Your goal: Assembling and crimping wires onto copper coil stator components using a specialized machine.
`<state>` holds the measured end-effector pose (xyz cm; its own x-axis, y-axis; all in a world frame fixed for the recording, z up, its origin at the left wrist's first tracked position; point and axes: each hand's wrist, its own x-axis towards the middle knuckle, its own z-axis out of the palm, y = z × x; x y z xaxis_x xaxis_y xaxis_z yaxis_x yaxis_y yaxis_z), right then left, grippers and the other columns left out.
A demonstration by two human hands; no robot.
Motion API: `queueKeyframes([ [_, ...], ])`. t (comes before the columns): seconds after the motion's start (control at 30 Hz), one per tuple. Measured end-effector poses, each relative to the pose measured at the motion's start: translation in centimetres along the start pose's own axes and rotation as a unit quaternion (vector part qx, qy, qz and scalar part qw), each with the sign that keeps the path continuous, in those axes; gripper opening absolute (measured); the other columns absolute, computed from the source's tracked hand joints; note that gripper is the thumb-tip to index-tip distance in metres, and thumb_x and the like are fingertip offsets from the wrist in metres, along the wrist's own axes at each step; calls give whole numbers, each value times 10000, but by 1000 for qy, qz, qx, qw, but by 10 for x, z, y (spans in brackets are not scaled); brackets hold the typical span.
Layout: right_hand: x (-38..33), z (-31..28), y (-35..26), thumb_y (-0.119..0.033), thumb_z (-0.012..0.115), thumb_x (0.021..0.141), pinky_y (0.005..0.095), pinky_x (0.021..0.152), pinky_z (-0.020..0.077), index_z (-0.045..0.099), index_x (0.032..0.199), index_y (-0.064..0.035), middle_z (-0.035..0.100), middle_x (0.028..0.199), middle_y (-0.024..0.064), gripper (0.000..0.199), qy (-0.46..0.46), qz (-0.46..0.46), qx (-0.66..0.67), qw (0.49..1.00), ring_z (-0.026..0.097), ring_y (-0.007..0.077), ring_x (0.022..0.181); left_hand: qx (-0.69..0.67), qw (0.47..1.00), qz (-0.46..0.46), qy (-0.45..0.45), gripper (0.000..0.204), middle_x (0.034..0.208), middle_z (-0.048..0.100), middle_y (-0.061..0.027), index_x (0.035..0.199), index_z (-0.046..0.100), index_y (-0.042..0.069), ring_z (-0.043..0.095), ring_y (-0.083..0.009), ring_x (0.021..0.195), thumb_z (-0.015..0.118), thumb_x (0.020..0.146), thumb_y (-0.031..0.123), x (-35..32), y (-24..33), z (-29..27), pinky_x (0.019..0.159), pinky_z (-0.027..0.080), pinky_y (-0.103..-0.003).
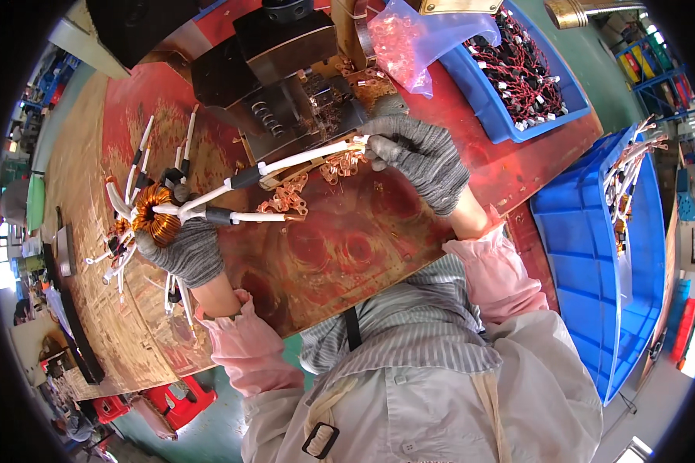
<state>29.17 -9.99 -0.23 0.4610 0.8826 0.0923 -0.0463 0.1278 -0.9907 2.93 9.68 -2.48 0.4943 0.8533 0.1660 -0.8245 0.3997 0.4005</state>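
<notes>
My left hand, in a grey knit glove, is closed around a copper-wound toroidal coil with thick white leads and black sleeves. One white lead stretches from the coil up to my right hand, also gloved. There the thumb and fingers pinch the lead's end; whether a copper terminal sits on it I cannot tell. A shorter lead with a bare copper tip points right. Just beyond the long lead stands a dark metal press. Loose copper terminals lie at its front edge.
More coils with white leads lie on the worn table at left. A plastic bag of copper terminals and a blue bin of red-black wires are at the back right. A large blue crate holding coils stands at right.
</notes>
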Motion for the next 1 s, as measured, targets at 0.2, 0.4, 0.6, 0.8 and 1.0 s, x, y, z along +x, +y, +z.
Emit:
queueKeyframes([
  [0.2,2,5,-5,-72,564,835,217,650,507,600,1007,-33,615,855,41,181,-18,-34,-30,999,586,101,745,8,1000,12,14,530,1028,560,-114,1109,496,65,555,-277,889,637,717,392,1,2,0,781,470,-410],
  [0.4,6,4,-6,-67,556,838,224,670,508,584,1023,-11,616,856,55,196,-46,-34,3,998,591,111,743,4,1000,7,15,540,1055,552,-118,1110,492,66,554,-281,903,659,700,376,1,2,0,807,465,-424],
  [0.6,10,7,-6,-81,544,847,227,659,498,582,1014,1,601,813,48,191,-58,15,85,995,581,113,718,119,987,88,69,605,1102,528,-129,1151,455,55,531,-259,955,657,688,389,2,15,-7,823,449,-415],
  [0.8,21,11,-2,-99,555,842,214,602,469,584,1002,-4,588,779,38,188,-77,2,88,993,560,94,683,166,979,102,66,525,1118,529,-103,1115,498,77,517,-248,1002,677,685,319,0,28,-4,891,405,-425],
  [1.0,33,17,-2,-80,575,823,218,595,492,581,964,-6,586,771,41,159,-63,28,117,991,571,105,685,243,959,95,108,495,1108,529,-106,1105,494,74,519,-265,995,682,691,271,-2,32,-3,857,433,-448],
])
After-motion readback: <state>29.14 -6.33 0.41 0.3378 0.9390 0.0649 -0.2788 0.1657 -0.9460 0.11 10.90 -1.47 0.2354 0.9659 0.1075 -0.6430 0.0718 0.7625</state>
